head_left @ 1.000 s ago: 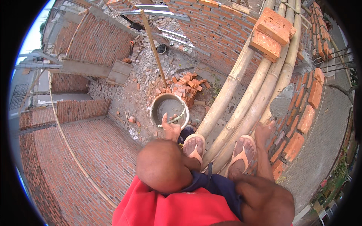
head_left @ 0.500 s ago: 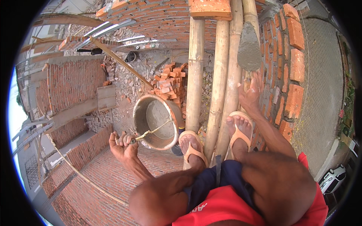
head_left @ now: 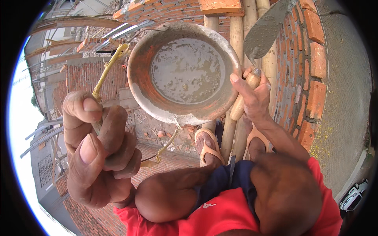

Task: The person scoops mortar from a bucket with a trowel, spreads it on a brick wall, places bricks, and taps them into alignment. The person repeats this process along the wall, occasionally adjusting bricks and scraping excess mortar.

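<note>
Head view gives me the left hand (head_left: pixel 101 151) large in the foreground, its fingers clenched around the yellowish handle (head_left: pixel 107 74) of a round, reddish-brown bucket (head_left: pixel 143 84), which sits just beyond, between the two hands. Wet grey mortar (head_left: pixel 189 70) lies inside, its surface below the rim. I see the right hand (head_left: pixel 258 96) with its fingers wrapped around the wooden grip (head_left: pixel 241 104) of a trowel (head_left: pixel 264 33), the thumb tip at the bucket's right edge; I cannot tell whether it presses there. The mortar-smeared blade points away, above the bamboo poles (head_left: pixel 236 41) and close to the brick wall (head_left: pixel 291 76), so I have only a narrow strip between rim and wall. Both sandals (head_left: pixel 208 149) are near the bucket's closer edge. Farther off, orange brick (head_left: pixel 220 5) lies across the poles. Past the wall's outer edge, paved ground (head_left: pixel 342 78) spreads wide, with a white car (head_left: pixel 354 195) near my lower right. Leftward, beyond the clenched hand, I have open air over lower brickwork (head_left: pixel 94 214).
</note>
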The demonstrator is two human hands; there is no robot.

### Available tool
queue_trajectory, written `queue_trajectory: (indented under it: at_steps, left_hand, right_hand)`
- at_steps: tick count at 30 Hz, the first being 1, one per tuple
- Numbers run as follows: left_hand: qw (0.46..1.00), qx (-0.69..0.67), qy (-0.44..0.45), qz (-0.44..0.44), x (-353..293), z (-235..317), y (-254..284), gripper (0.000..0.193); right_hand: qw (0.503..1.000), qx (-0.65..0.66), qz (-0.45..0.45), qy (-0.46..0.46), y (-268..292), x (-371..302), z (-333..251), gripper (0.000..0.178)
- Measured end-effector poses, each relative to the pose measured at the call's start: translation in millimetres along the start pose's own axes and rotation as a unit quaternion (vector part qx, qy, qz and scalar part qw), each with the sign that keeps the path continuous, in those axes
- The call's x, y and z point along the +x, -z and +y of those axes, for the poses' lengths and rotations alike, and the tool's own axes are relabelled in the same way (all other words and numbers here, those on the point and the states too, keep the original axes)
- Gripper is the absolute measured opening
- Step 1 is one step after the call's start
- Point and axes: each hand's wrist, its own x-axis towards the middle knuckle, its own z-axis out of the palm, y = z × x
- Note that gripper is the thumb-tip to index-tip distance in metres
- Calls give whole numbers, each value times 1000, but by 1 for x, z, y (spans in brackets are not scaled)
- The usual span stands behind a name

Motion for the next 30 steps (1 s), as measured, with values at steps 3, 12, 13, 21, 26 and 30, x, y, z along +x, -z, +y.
queue_trajectory:
  at_steps: [3,12,13,21,26,30]
  left_hand:
    - [986,166,18,-2,31,-11,-19,50]
    - [898,420,-52,120,169,-29,36,80]
    - [836,519,-118,130,188,-30,51,72]
    - [560,795,-226,-51,187,-147,91,28]
    - [611,787,-27,-79,200,-191,74,29]
    - [606,788,-24,-108,201,-201,73,27]
  right_hand:
    - [995,-26,94,25,18,6,-8,30]
    - [968,-205,135,48,69,43,-8,28]
    - [956,-253,137,49,69,44,-9,29]
    - [961,-254,109,8,69,43,-17,32]
    - [964,-245,101,5,74,45,-15,34]
    - [965,-246,86,-25,75,47,-16,36]
